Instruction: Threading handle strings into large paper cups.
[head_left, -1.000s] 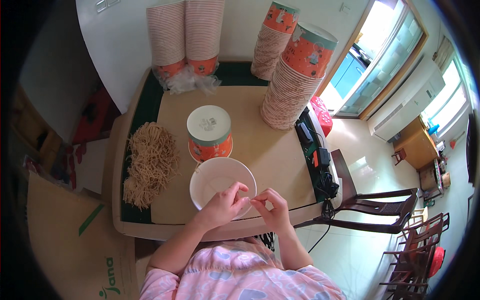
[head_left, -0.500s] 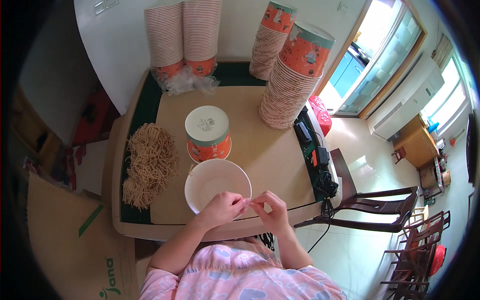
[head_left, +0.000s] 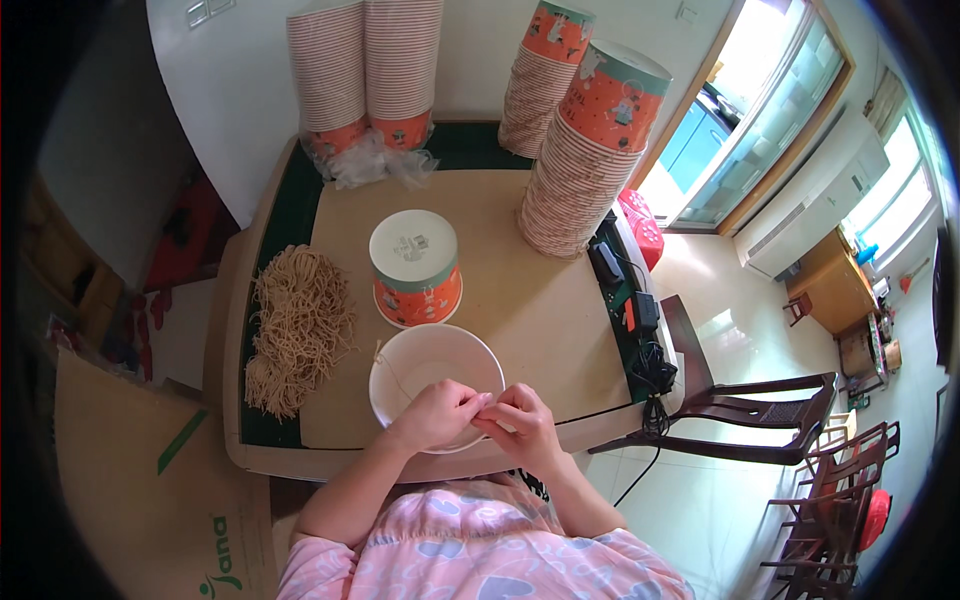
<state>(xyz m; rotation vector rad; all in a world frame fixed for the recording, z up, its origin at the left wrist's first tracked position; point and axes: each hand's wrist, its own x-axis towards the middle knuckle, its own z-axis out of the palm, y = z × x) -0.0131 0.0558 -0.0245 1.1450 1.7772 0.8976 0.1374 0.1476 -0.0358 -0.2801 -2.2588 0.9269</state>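
Note:
A white paper bucket sits with its open mouth up near the front edge of the table. Over its front right rim, my left hand and my right hand meet with fingertips pinched together. A thin beige cord hangs at the bucket's left rim and runs inside toward my left hand. Both hands appear closed on the cord, though its end at the fingertips is hidden. Just behind stands an upside-down orange and green paper bucket. To the left lies a tangled heap of beige cords.
Tall stacks of nested paper buckets stand at the back left and back right. Crumpled clear plastic lies by the left stack. Black cables and a power strip line the right edge. A dark chair stands beside the table.
My right hand has shifted left and closed in against my left hand. The cord across the inside of the white bucket now shows more clearly.

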